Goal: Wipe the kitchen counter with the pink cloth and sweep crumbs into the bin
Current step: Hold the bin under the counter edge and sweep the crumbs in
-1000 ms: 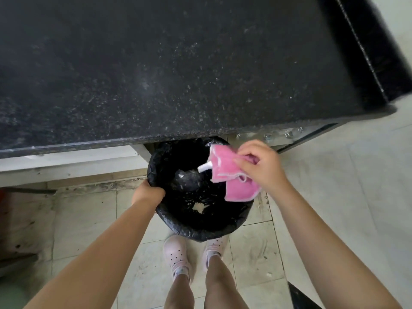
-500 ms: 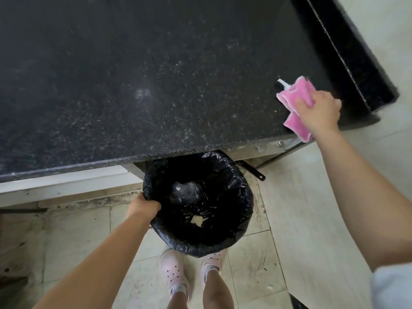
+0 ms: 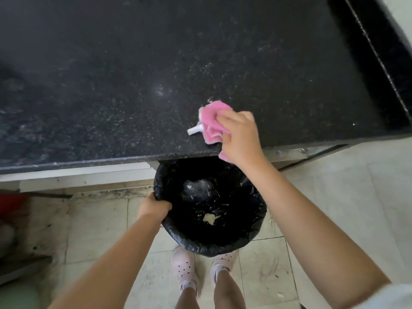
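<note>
The bin [image 3: 256, 221] stands on the tiled floor [image 3: 334, 197] right under the front edge of the dark speckled counter [image 3: 156, 74], its far rim tucked just beneath that edge. It is lined with a black bag [image 3: 178, 235], and pale scraps lie at the bottom of it.

The left hand [image 3: 153, 207] grips the bin's rim on the side nearest the person's left, the fingers curled over the bag and into the opening.

Above the bin, on the counter, the right hand [image 3: 240, 134] holds the pink cloth [image 3: 211, 117]. The fingers are bent down over the bunched cloth and press it against the counter top, close to the front edge. A corner of the cloth hangs past that edge below the hand, straight over the bin's opening. A small white tag [image 3: 194, 130] sticks out of the cloth on the side away from the hand and lies on the counter.

Fine pale specks are scattered across the counter beyond the bin and the cloth. They blend with the speckled stone, so crumbs cannot be told apart from the pattern.

Just behind the bin, toward the person, two feet in pale pink shoes [image 3: 185, 268] stand on the floor, the toes almost under the bin's near rim.
</note>
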`<act>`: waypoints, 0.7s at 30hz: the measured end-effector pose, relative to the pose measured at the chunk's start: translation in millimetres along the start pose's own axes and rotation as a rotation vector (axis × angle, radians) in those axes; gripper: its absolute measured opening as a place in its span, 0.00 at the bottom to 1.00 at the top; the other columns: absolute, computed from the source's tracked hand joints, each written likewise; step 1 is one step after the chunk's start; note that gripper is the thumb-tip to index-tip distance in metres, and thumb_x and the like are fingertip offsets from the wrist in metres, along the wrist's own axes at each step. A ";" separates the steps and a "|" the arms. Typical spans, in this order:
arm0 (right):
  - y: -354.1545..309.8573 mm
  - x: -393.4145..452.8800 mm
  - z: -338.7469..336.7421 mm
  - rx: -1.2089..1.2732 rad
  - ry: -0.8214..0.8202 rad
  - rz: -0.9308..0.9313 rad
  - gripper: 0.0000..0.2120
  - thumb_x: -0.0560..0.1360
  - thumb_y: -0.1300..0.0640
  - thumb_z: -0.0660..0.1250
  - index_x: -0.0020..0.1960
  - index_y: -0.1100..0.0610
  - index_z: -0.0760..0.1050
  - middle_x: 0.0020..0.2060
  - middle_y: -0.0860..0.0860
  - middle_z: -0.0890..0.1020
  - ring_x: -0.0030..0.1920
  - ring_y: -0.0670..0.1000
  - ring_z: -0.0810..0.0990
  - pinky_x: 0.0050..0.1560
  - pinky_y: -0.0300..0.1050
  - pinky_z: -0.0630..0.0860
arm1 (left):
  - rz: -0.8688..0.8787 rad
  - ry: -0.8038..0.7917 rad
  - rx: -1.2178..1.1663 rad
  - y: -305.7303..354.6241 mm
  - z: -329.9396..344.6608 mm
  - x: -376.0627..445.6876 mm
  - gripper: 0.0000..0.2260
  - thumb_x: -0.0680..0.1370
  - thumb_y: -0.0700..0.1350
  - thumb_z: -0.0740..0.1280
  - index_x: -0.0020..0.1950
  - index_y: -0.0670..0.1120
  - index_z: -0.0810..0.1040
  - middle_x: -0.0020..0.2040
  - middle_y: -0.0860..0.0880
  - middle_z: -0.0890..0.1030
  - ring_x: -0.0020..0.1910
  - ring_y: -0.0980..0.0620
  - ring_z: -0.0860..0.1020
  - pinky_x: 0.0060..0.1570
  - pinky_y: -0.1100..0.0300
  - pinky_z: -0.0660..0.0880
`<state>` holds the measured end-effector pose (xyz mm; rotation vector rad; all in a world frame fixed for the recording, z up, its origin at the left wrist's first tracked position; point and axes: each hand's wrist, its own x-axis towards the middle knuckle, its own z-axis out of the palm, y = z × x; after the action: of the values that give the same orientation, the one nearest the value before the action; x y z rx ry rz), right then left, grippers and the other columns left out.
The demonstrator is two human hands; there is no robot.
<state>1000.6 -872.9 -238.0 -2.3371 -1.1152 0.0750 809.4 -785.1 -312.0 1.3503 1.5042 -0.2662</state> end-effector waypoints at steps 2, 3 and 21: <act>-15.9 -24.8 8.1 0.098 -0.068 -0.231 0.17 0.66 0.63 0.57 0.49 0.65 0.80 0.50 0.58 0.82 0.44 0.63 0.75 0.47 0.50 0.74 | -0.024 0.015 -0.022 -5.3 -7.1 -1.7 0.13 0.68 0.31 0.65 0.48 0.45 0.72 0.44 0.40 0.79 0.45 0.39 0.78 0.48 0.47 0.77; -19.2 -37.3 9.7 0.142 -0.129 -0.298 0.16 0.67 0.63 0.58 0.49 0.65 0.80 0.49 0.58 0.82 0.44 0.62 0.76 0.48 0.48 0.74 | -0.028 0.018 -0.037 -8.1 -10.5 -0.4 0.13 0.68 0.31 0.65 0.49 0.44 0.73 0.44 0.40 0.79 0.45 0.39 0.78 0.47 0.47 0.77; 59.6 149.1 -4.7 -0.179 0.255 0.562 0.15 0.76 0.62 0.55 0.60 0.59 0.73 0.59 0.57 0.74 0.61 0.56 0.67 0.54 0.38 0.65 | -0.047 -0.037 -0.009 -12.5 -25.8 12.4 0.16 0.70 0.33 0.64 0.56 0.43 0.73 0.38 0.45 0.76 0.41 0.45 0.75 0.42 0.56 0.73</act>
<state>1141.5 -795.8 -237.1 -2.6624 -0.3359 -0.1204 787.7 -763.1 -316.3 1.2971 1.5058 -0.3129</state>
